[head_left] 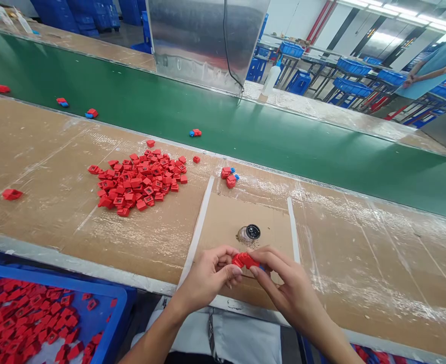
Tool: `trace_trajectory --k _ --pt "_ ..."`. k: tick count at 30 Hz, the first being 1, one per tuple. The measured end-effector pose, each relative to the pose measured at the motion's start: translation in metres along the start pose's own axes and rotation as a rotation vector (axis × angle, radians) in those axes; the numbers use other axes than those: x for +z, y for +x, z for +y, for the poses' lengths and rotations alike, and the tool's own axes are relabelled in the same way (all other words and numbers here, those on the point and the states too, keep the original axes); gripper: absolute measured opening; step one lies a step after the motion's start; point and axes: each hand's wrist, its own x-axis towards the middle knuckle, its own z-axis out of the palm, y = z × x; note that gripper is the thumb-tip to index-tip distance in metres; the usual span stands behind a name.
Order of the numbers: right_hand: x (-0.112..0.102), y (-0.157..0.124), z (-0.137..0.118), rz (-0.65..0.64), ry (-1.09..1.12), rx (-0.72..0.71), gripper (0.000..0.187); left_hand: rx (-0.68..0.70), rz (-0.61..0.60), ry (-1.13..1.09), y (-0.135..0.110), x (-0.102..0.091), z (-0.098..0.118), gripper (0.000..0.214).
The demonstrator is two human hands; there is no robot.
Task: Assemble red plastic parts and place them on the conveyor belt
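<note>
Both of my hands are low in the middle of the view, and my left hand (207, 277) and my right hand (287, 284) pinch a red plastic part (245, 261) between their fingertips. A blue piece may sit on its far side, though my fingers hide most of it. Just beyond my hands, a round glass-and-black cap-like object (248, 233) rests on a cardboard sheet (223, 222) edged with white tape. A heap of loose red plastic parts (141, 182) lies to the left, and several red parts with blue pieces (228, 176) lie near the sheet's far edge.
A blue bin (56, 279) of red parts sits at lower left. Behind the cardboard-covered bench runs a green conveyor belt (245, 121) carrying scattered red-and-blue parts. A metal panel (196, 40) stands beyond it, and a person in a light blue top (427, 65) stands at upper right among blue crates.
</note>
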Motion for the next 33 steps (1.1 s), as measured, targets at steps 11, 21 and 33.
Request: trace_trajectory --k 11,21,33 --pt "0.019 0.001 0.009 -0.011 0.031 -0.042 0.011 -0.091 -0.016 -0.029 -0.002 -0.005 -0.003 0.017" --pt "0.021 0.000 0.008 0.008 0.053 -0.034 0.014 -0.094 -0.017 0.037 -0.001 -0.004 0.000 0.014" --pt "0.031 -0.009 0.007 0.323 0.028 -0.041 0.019 -0.064 -0.037 0.066 0.000 -0.004 0.002 0.019"
